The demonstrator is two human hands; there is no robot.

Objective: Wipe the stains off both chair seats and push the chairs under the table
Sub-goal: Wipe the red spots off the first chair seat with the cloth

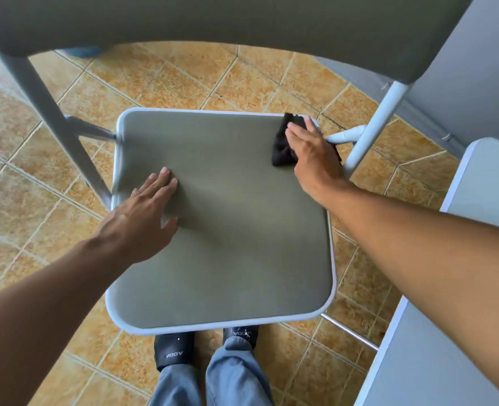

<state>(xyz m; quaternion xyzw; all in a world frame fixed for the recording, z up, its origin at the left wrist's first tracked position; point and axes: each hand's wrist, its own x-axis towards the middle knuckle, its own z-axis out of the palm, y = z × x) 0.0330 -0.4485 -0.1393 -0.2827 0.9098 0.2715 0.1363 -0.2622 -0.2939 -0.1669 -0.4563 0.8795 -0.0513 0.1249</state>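
left hand [147, 210] flat, fingers spread, pressing the near-left of the chair seat [227, 230], probably to steady it; right hand [309, 150] flat on a black cloth [283, 148], pinning it at the seat's far-right corner by the chair leg [371, 127]; right arm stretched across; counter [447, 332] just right of seat; no stains visible.

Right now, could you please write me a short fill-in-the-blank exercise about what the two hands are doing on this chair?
1. The right hand presses a crumpled cloth of ____ colour onto the seat.
2. The left hand lies flat and holds ____.
3. The cloth sits at the grey-green padded chair seat's far ____ corner.
4. The floor under the chair is covered in orange-brown ____.

Missing words: black; nothing; right; tiles
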